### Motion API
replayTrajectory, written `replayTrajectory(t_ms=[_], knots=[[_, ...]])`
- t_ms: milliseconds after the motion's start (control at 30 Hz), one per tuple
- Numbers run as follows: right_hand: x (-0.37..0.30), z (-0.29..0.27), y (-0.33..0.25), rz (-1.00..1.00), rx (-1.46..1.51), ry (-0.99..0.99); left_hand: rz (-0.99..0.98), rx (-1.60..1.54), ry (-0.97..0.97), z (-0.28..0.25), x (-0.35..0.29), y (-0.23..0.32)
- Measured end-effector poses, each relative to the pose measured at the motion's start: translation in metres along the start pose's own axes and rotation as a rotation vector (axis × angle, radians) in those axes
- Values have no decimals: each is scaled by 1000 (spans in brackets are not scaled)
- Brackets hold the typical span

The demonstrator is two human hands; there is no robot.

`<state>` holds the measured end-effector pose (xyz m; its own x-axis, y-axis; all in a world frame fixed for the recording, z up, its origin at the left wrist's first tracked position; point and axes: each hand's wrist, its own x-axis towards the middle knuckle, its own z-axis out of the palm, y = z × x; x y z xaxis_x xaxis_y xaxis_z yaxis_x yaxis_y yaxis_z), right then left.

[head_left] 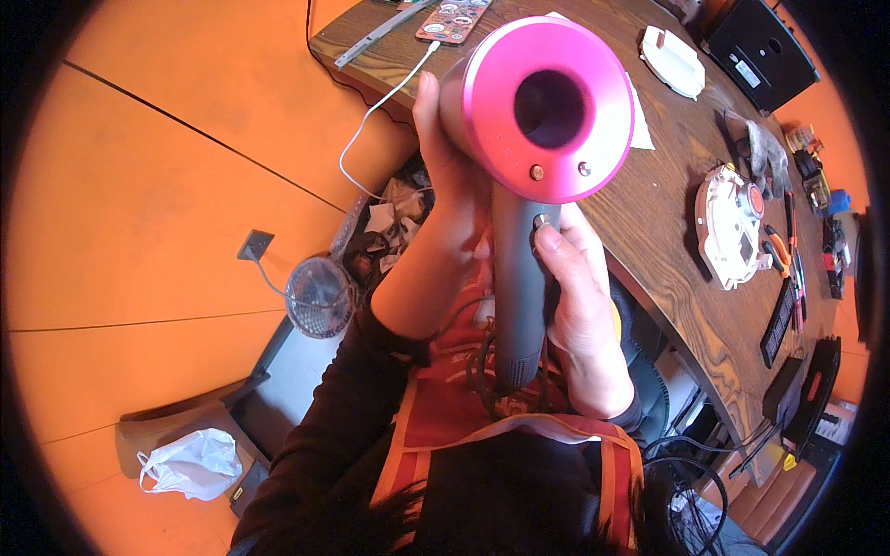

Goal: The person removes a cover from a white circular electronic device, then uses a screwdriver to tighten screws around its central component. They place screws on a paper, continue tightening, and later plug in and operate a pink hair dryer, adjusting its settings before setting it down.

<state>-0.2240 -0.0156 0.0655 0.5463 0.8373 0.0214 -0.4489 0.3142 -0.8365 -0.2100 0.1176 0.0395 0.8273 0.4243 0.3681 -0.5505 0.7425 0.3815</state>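
Observation:
A hair dryer with a pink round head and a dark grey handle is held upright in front of my chest. Its hollow centre faces up toward me, with two small buttons on the lower rim. My left hand supports the head from its left side, fingers partly hidden behind it. Around the handle from the right wraps my right hand, its thumb on the small switch at the top of the grip. Below the handle, a dark cord hangs in loops against my red apron.
On the wooden table lie a sticker-covered phone with a white cable, a white plastic cover, a round white device, a grey glove and orange-handled pliers. Left are a small fan and a white plastic bag.

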Motion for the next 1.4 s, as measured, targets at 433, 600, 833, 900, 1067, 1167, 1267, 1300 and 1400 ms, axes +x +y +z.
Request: replayTrajectory(t_ms=[433,600,833,900,1067,1167,1267,1300,1400], knots=[[0,-1,8,-86,-13,26,-120,22,187,-7,-4,-2],[5,-4,-1,-86,-7,24,-288,-417,-391,-5,-27,14],[31,-8,-8,-95,-176,155,-427,776,142,33,-105,3],[32,-11,-10,-49,-215,151,-523,781,103,38,-109,4],[26,-16,-13,-156,-164,4,-569,794,158,49,-101,10],[21,-16,-16,-105,-74,23,-547,800,131,50,-101,9],[16,-15,-17,-124,-148,56,-519,816,93,47,-103,4],[15,-15,-17,-112,-115,64,-519,830,89,46,-104,3],[12,-15,-18,-131,-69,44,-493,825,103,43,-107,-1]])
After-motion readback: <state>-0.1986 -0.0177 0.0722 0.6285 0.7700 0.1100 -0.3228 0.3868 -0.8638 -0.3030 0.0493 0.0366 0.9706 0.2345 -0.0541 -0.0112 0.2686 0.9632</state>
